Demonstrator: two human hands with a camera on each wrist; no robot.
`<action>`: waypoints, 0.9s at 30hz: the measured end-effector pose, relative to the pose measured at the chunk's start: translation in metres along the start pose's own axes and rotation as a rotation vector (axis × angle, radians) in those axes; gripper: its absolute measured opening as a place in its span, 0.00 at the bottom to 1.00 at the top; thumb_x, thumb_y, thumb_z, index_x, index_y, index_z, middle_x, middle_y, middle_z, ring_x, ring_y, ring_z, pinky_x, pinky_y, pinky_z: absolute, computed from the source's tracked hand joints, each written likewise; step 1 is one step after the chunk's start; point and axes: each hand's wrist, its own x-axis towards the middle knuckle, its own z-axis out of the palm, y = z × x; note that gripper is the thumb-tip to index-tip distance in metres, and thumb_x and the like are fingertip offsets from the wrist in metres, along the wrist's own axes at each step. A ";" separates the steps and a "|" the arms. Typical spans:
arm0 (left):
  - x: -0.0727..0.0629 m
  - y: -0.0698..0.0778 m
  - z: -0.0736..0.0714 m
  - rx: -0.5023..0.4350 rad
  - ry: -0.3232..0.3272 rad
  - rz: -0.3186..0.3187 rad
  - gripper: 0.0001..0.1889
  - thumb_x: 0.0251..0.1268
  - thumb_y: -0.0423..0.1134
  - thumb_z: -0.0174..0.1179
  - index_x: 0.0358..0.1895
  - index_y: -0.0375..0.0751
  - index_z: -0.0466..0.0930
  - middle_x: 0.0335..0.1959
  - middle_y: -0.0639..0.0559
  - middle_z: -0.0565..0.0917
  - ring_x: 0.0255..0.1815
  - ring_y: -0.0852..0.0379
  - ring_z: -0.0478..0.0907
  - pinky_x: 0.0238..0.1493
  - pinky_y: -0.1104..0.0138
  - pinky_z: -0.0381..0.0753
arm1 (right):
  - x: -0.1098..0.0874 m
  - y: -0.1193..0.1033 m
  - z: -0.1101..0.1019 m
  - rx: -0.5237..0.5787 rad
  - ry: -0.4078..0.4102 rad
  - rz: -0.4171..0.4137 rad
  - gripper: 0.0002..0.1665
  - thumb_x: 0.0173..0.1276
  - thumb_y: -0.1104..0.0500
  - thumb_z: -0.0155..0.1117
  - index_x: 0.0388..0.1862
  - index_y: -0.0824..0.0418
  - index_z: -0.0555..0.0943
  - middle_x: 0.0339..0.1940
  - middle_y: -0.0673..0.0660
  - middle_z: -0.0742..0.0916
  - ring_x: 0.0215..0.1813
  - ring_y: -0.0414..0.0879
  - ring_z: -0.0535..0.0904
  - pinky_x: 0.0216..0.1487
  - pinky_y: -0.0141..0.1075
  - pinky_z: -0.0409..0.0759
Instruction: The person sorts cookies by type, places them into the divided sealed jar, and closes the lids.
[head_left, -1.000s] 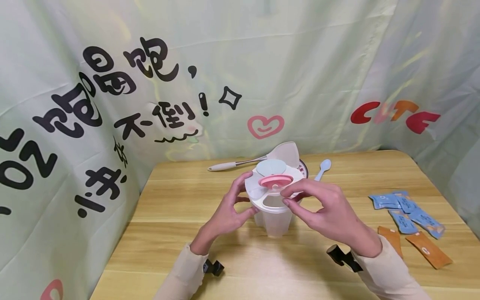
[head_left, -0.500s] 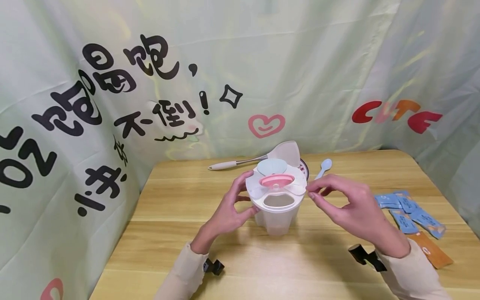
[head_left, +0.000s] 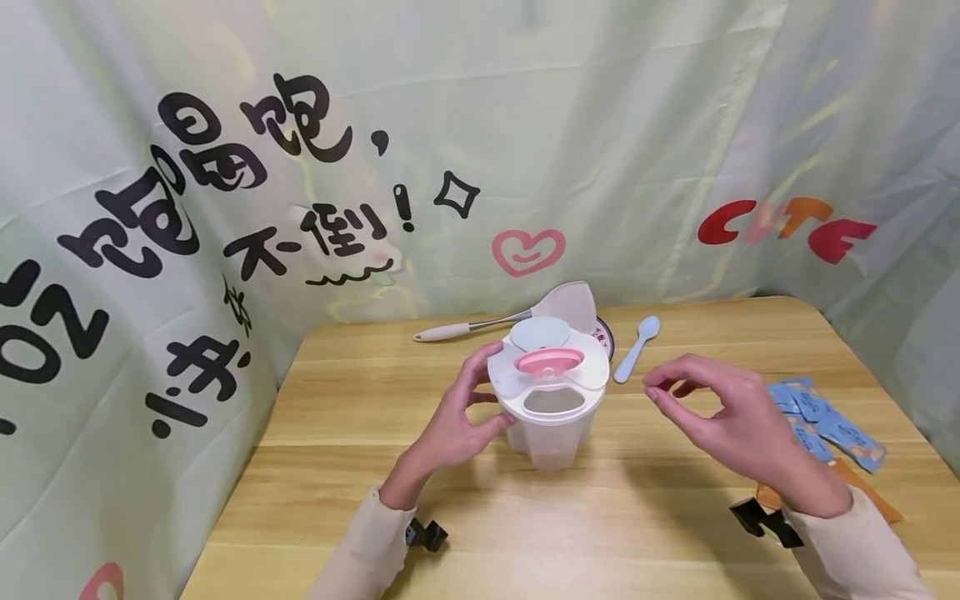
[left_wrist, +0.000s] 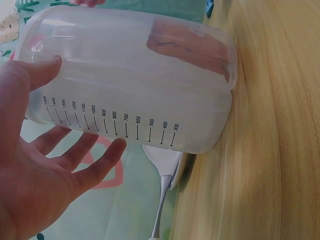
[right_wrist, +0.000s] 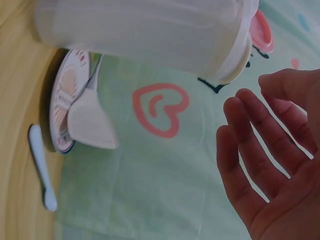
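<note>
A translucent storage canister (head_left: 553,446) stands upright on the table with a white lid (head_left: 510,371). On the lid are a pink cap (head_left: 550,358) and a pale blue round cover (head_left: 540,333); an oval opening shows at the near side. My left hand (head_left: 453,421) grips the canister's left side just below the lid, thumb in front and fingers round the back. Through its wall, the left wrist view shows a brown packet (left_wrist: 190,47) low inside, beside printed measuring marks. To the canister's right, my right hand (head_left: 731,417) hovers with loosely bent fingers, holding nothing.
A spatula (head_left: 567,308) lies behind the canister on a patterned plate (right_wrist: 59,137). The light blue spoon (head_left: 636,350) is to the right. Several blue packets (head_left: 851,435) and an orange packet (head_left: 873,492) lie at far right, partly hidden by my right arm.
My right hand has moved away from the lid's near opening to the right, uncovering the spoon's handle. The left hand keeps its grip on the canister.
</note>
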 end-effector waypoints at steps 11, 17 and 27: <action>0.000 0.001 -0.001 -0.003 -0.006 -0.005 0.50 0.67 0.28 0.74 0.87 0.58 0.56 0.82 0.48 0.71 0.73 0.43 0.79 0.63 0.55 0.91 | -0.019 0.018 -0.010 -0.094 0.000 0.099 0.26 0.53 0.78 0.82 0.42 0.50 0.90 0.37 0.47 0.93 0.39 0.23 0.84 0.45 0.15 0.83; 0.000 0.001 -0.002 -0.002 -0.005 -0.009 0.50 0.67 0.28 0.74 0.87 0.58 0.57 0.82 0.49 0.71 0.73 0.44 0.79 0.64 0.56 0.90 | -0.031 0.033 -0.018 -0.122 -0.032 0.154 0.19 0.60 0.71 0.83 0.43 0.50 0.90 0.37 0.48 0.93 0.39 0.22 0.83 0.43 0.14 0.82; 0.000 -0.002 -0.001 -0.001 -0.005 0.006 0.51 0.67 0.27 0.74 0.87 0.57 0.56 0.81 0.47 0.72 0.72 0.43 0.79 0.63 0.56 0.91 | -0.056 0.059 -0.028 -0.117 -0.121 0.262 0.20 0.61 0.70 0.82 0.49 0.53 0.90 0.44 0.33 0.89 0.45 0.21 0.80 0.42 0.15 0.81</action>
